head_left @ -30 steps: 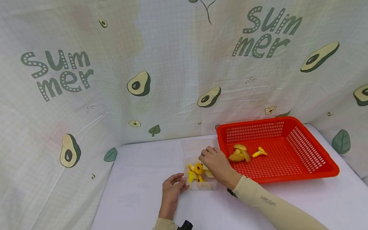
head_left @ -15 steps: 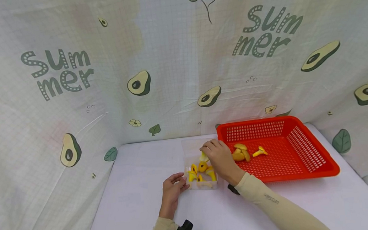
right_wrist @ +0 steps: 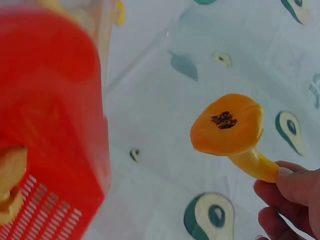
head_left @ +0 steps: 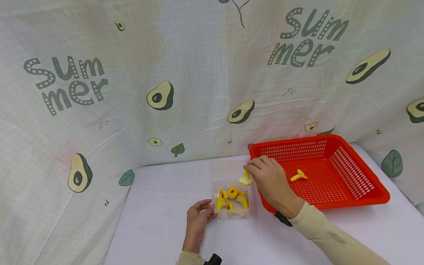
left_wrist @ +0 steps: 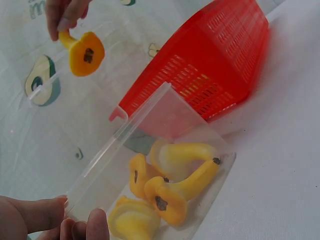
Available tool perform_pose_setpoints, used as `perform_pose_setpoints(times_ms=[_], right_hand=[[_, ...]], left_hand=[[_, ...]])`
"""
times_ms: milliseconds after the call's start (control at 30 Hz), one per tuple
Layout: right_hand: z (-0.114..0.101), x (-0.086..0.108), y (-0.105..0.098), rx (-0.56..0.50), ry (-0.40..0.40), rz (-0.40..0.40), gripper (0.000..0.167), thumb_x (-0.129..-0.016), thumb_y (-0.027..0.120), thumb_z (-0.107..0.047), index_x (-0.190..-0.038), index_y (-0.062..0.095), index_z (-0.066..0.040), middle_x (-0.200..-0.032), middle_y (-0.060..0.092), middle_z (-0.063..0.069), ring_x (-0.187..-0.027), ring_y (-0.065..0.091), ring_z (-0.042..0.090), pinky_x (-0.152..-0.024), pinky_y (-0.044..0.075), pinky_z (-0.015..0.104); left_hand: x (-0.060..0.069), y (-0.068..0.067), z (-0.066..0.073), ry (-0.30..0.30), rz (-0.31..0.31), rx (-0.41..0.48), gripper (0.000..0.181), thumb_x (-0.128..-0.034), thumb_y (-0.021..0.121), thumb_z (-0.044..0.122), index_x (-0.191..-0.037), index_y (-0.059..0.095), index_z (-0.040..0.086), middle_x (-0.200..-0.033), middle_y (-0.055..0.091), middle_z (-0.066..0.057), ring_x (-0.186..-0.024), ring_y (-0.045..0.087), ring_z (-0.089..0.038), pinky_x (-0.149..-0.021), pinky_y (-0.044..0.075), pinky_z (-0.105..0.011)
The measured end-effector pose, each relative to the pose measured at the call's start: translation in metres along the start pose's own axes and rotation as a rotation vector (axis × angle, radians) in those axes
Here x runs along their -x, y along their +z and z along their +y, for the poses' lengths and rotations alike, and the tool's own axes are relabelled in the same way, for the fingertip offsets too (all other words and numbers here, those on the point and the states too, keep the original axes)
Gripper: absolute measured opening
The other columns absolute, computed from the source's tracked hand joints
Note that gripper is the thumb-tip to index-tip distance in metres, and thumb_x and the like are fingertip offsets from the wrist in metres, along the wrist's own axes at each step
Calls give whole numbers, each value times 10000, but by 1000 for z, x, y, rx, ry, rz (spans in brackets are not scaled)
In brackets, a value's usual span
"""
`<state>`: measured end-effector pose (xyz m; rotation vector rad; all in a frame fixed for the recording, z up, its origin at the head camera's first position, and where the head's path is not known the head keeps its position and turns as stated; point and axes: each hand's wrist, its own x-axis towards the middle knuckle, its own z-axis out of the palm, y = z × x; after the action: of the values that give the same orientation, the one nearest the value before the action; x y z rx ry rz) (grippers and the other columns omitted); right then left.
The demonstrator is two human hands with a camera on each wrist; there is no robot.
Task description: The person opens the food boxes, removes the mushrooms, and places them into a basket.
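My right hand [head_left: 272,182] pinches a yellow toy-like mushroom [right_wrist: 227,125] by its stem, cap hanging down, by the red basket's left rim. In the right wrist view the cap shows a dark central patch. My left hand [head_left: 198,223] holds the left side of a clear plastic box [left_wrist: 145,107], fingertips at its rim. Several yellow mushrooms [left_wrist: 167,200] lie inside that box. The red basket [head_left: 335,202] contains a small yellow mushroom [head_left: 298,175]. A brownish mushroom [right_wrist: 10,175] in it shows in the right wrist view; the right hand hides it in the head view.
The box's clear lid [head_left: 223,170] lies opened out behind it. White cloth covers the table [head_left: 155,218]. A printed curtain [head_left: 192,121] with avocados hangs behind and beside the table. The basket stands close to the box's right side.
From over the box, my right hand has moved right to the basket's edge, carrying the yellow mushroom. It now covers the brownish mushroom in the head view. My left hand has stayed put.
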<state>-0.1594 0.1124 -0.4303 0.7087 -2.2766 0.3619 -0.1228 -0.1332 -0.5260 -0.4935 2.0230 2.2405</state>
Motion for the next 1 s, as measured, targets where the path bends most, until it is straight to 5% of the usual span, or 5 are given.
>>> perform_pose_setpoints(times_ms=[533, 1000], right_hand=[[69, 21, -45, 59, 129, -69, 247, -796, 861, 75, -1020, 797, -8, -985, 750, 139, -937, 649, 353, -807, 609, 533], [111, 34, -57, 83, 172, -203, 146, -859, 812, 45, -998, 792, 4, -982, 756, 152, -947, 672, 384, -797, 604, 577]], left_hand=[[1, -1, 1, -4, -4, -4, 334, -983, 709, -32, -1276, 623, -165, -969, 629, -95, -752, 606, -157, -738, 665, -290], [1, 0, -1, -3, 2, -6, 346, -980, 714, -28, -1283, 621, -165, -972, 627, -90, -775, 602, -169, -741, 667, -298]])
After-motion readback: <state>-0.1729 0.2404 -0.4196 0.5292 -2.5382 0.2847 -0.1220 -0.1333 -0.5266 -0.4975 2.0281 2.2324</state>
